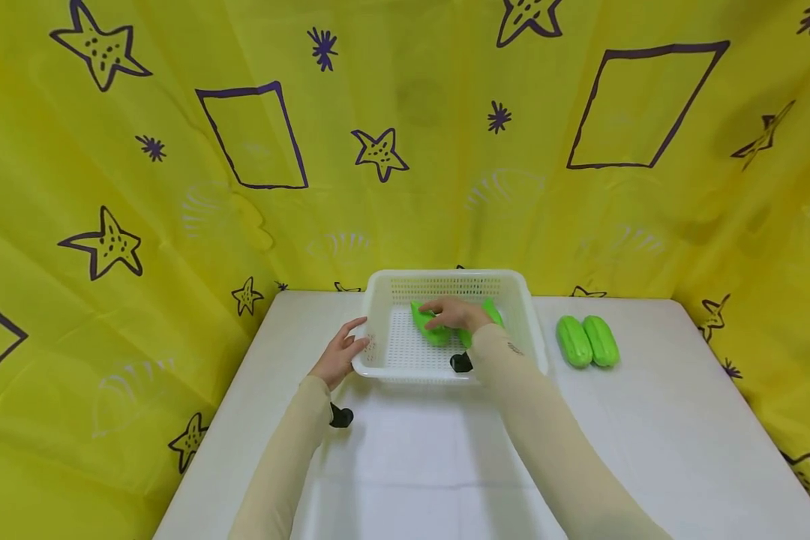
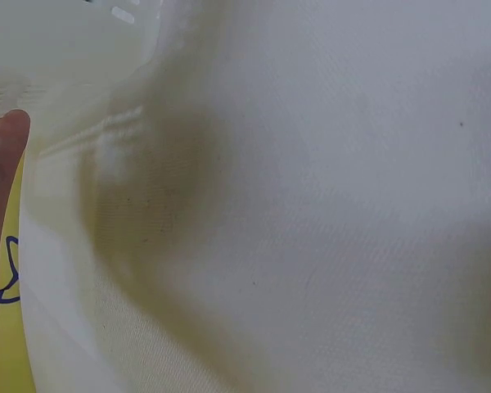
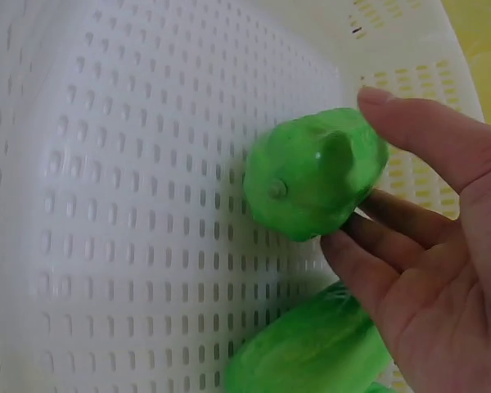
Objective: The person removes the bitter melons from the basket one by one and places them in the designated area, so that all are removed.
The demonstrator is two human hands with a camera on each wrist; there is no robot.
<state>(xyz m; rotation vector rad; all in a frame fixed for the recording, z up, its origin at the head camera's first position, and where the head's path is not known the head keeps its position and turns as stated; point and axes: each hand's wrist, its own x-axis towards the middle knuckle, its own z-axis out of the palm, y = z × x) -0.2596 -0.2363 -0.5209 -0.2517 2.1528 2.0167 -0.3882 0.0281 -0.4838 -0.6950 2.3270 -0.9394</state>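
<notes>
A white perforated plastic basket [image 1: 405, 373] stands at the table's far middle. At its left wall is my left hand [image 1: 338, 355], fingers extended and fingertips right at the rim. My right hand [image 1: 457, 313] reaches down inside the basket. In the right wrist view its thumb and fingers grip a lumpy green vegetable [image 3: 299, 176] with a stubby stem, thumb on one side and fingers on the other. Below it in that view lies a second, longer green vegetable [image 3: 307, 348], partly hidden by the hand. The left wrist view shows mostly tabletop, with extended fingers [image 2: 6, 155] at its edge.
Two plump green cucumber-like vegetables [image 1: 589, 341] lie side by side on the white table [image 1: 412, 465], right of the basket. A yellow patterned curtain [image 1: 405, 217] stands close behind the table and at its sides. Black wrist cameras show at both wrists.
</notes>
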